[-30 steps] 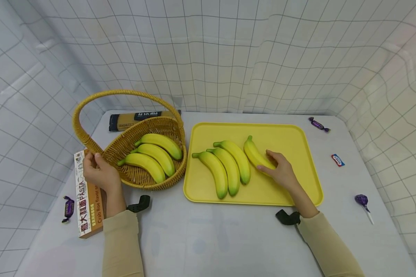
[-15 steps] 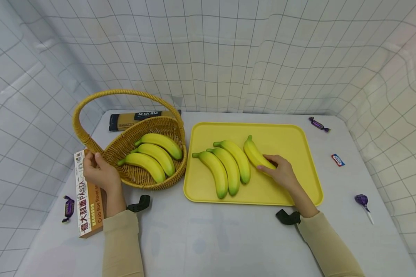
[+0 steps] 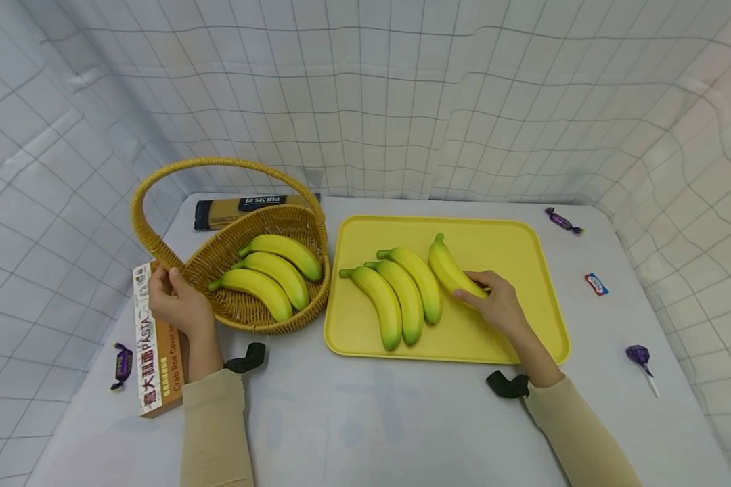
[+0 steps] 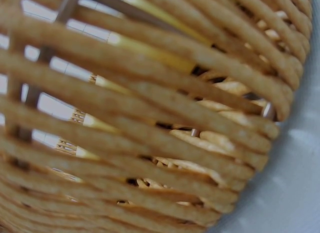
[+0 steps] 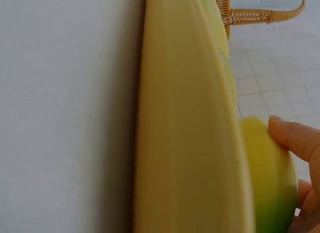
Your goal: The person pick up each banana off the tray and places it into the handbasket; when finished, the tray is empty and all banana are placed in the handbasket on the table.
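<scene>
Three bananas [image 3: 405, 297] (on tray [image 3: 499, 247]) between held banana [image 3: 450, 270], basket [image 3: 292, 220].

White table [image 3: 353, 426] is carrying the lot. Basket [image 3: 274, 328] is standing left of centre; tray [image 3: 493, 250] is lying flat just beside it, to the right. Spaghetti pack [image 3: 225, 212] is lying behind basket, near the back edge, partly hidden. Pasta box [image 3: 160, 365] is lying at left, running front to back, left candy [image 3: 123, 366] sitting outboard of it. Right side, back to front: right candy [image 3: 564, 222], small sweet [image 3: 597, 284], lollipop [image 3: 637, 355], all lying loose, lollipop stick pointing nearward.
</scene>
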A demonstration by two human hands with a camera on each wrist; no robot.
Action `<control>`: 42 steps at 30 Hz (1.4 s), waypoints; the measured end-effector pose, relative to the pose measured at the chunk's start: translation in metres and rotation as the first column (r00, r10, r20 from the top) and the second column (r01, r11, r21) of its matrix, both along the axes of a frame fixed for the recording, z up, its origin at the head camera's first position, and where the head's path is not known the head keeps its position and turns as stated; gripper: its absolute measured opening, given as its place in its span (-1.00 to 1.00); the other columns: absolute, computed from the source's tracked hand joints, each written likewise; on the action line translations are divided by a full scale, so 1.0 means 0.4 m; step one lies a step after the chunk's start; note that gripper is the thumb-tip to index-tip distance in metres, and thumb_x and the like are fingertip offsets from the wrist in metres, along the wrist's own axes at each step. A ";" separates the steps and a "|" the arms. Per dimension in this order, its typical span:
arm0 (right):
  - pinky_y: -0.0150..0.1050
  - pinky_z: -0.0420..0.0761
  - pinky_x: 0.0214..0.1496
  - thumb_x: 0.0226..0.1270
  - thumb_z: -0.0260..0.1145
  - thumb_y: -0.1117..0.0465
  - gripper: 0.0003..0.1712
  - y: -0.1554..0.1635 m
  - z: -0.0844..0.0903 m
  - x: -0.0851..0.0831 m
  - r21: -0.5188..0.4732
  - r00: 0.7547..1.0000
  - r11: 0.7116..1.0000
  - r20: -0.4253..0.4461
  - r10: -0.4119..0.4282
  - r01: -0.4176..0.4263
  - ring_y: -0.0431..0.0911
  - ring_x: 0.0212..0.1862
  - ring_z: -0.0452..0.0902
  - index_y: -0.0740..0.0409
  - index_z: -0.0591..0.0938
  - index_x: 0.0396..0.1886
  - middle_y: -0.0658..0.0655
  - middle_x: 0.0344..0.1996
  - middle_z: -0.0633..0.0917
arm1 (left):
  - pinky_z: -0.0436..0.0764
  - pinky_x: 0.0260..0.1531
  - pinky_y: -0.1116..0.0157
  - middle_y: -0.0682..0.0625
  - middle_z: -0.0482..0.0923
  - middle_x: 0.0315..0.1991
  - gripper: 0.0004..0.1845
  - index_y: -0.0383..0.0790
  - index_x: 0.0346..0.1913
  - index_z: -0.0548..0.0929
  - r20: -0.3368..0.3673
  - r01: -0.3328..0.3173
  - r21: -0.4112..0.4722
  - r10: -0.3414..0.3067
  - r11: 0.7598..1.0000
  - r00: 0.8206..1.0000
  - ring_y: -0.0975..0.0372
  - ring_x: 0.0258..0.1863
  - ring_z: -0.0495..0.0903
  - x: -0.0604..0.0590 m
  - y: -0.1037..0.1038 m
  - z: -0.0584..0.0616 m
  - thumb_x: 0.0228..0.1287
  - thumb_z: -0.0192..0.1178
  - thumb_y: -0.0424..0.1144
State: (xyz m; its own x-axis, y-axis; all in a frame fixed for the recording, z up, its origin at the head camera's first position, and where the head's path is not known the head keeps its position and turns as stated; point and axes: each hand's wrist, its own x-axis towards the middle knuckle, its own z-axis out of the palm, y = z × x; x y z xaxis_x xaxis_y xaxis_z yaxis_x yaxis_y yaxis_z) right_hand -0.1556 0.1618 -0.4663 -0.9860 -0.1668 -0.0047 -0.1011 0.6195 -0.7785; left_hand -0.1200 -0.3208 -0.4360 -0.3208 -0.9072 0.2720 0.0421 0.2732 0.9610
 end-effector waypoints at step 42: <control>-0.45 0.42 -0.18 0.22 0.42 -0.02 -0.39 -0.591 0.223 0.081 -0.038 0.813 0.824 -0.197 0.549 -0.566 -0.19 -0.15 0.46 0.15 0.59 0.22 0.09 -0.02 0.64 | 0.45 0.08 0.42 -0.18 0.61 0.06 -0.70 -0.35 0.11 0.61 0.002 -0.009 -0.015 0.009 1.000 1.000 0.32 0.02 0.53 0.014 0.036 0.043 0.49 -0.01 -0.32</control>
State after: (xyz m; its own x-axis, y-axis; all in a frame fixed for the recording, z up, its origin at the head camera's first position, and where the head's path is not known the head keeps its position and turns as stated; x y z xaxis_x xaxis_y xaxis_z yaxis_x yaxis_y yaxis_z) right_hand -0.1232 -0.0745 -0.3769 -0.7075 -0.6790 0.1959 -0.5424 0.3440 -0.7665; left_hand -0.1146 -0.3065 -0.4188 -0.3131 -0.9059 0.2851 0.0376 0.2882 0.9568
